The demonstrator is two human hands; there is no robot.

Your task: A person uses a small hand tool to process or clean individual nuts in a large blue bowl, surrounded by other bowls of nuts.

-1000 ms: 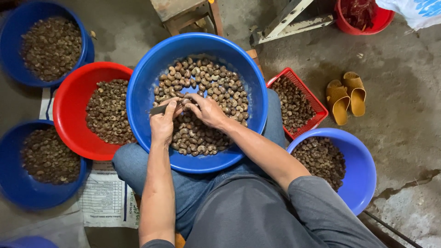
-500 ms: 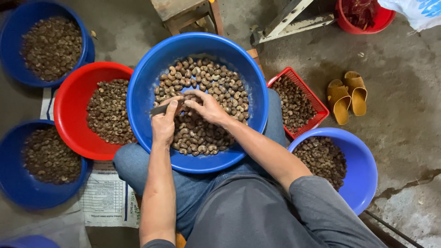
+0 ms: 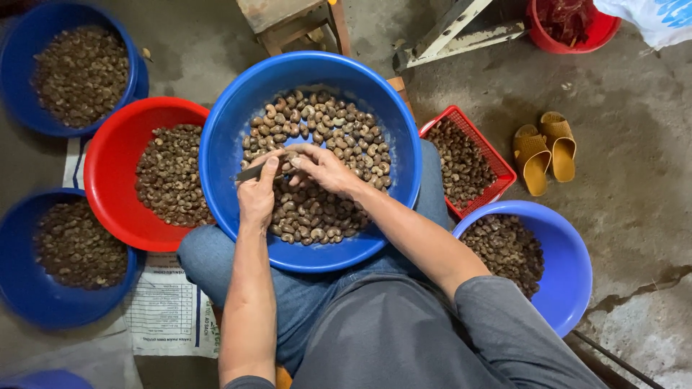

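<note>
A large blue basin rests on my lap, holding several brown cashew nuts. Over its middle my left hand grips a small dark knife that points left. My right hand pinches a single nut against the blade, fingertips touching the left thumb. Both forearms reach in from the bottom of the view.
A red basin of nuts sits left of my lap, with two blue basins beyond it. On the right are a red mesh basket, a blue basin, yellow sandals and a red tub. A wooden stool stands ahead.
My hands stay together over the blue basin, with only small finger movements on the nut. The basins have not moved.
</note>
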